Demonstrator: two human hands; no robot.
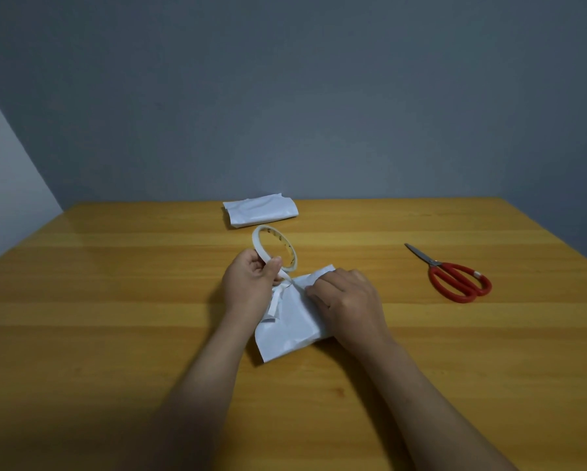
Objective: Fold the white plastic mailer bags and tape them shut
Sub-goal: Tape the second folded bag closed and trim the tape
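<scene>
- From my remote seat I saw the left hand [251, 283] gripping the tape roll [275, 248], its thumb pinching the rim.
- The right hand [344, 297] pressed its fingers down on the folded white mailer bag [285, 331], which lay mid-desk [115, 300] between both hands.
- A tape strip ran from the roll onto that bag.
- A second folded bag [260, 210] lay at the far edge.
- Red scissors [455, 277] rested well apart, to the right.
</scene>
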